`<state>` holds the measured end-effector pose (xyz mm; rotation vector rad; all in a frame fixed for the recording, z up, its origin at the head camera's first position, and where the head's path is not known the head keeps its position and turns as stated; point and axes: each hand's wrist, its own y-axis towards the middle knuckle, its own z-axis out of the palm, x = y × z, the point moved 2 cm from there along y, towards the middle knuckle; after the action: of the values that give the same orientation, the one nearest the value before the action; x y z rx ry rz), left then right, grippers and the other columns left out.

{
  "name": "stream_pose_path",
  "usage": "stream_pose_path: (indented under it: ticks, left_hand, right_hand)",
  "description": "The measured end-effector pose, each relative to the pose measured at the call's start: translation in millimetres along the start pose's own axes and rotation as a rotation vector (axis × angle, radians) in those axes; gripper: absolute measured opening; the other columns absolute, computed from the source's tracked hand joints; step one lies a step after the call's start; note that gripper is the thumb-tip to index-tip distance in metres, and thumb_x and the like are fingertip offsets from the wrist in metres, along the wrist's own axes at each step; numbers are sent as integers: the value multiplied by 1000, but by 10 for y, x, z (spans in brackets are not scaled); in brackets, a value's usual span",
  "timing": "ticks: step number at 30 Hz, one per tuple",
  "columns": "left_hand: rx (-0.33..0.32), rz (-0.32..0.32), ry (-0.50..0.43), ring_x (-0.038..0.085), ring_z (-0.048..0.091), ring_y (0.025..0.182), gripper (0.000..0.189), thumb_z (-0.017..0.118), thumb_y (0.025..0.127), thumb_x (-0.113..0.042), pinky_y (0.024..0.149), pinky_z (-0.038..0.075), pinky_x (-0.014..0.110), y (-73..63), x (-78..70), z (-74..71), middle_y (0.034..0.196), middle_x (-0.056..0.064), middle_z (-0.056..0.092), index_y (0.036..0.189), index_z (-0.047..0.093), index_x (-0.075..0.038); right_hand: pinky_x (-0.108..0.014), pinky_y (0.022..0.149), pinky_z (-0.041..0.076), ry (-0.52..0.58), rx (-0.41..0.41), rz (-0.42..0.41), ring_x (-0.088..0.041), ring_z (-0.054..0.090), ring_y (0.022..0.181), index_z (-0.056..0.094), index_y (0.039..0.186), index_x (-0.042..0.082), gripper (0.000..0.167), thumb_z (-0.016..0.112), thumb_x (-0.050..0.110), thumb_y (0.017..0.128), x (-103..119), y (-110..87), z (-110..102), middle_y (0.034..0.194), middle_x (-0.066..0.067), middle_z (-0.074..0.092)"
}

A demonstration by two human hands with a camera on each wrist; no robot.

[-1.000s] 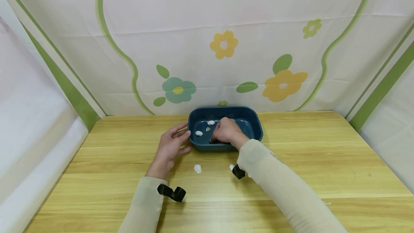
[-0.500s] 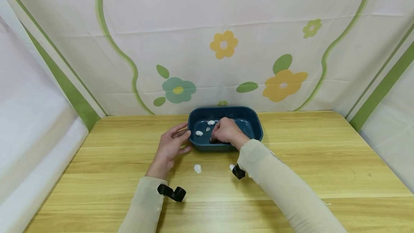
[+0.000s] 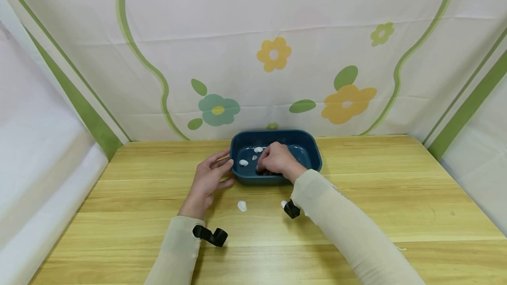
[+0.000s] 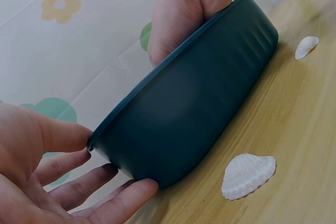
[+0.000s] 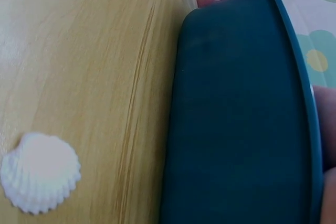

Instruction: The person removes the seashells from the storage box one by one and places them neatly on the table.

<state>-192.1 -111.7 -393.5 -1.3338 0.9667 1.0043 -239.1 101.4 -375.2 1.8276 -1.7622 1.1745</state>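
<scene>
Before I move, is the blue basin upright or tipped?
Upright: the basin sits on the table, open side up, with small white shells lying inside.

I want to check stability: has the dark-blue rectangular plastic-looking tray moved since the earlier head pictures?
No. In the head view, the tray stays below the central yellow flower on the white cloth.

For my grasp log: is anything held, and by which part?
The left hand only touches the blue container at its rim and end; whether the right hand holds anything is hidden.
</scene>
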Motion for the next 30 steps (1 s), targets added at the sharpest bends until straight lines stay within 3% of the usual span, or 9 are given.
stream_pose_path:
  ticks: [6, 15, 30]
  left_hand:
    - [0, -6, -2, 36, 63, 139, 42, 64, 110, -16, 102, 62, 55, -6, -7, 3, 157, 14, 60, 151, 63, -21]
    - [-5, -8, 2, 35, 63, 138, 42, 64, 110, -17, 102, 61, 55, -2, -4, -11, 157, 14, 60, 151, 63, -21]
    - [-3, -4, -3, 34, 63, 138, 42, 64, 110, -17, 102, 62, 55, 10, -6, 7, 157, 13, 60, 152, 62, -20]
  right_hand:
    - [-29, 72, 63, 55, -7, -26, -18, 75, 75, 84, 95, 9, 5, 80, 12, 95, 27, -1, -35, 110, -9, 79]
    - [-27, 69, 62, 142, 1, -88, -19, 76, 76, 81, 105, 9, 12, 81, 18, 98, 138, -49, -127, 101, -8, 81]
    - [-30, 75, 60, 293, -16, -160, -19, 77, 81, 78, 113, 10, 21, 81, 26, 99, 129, -523, -364, 103, -11, 82]
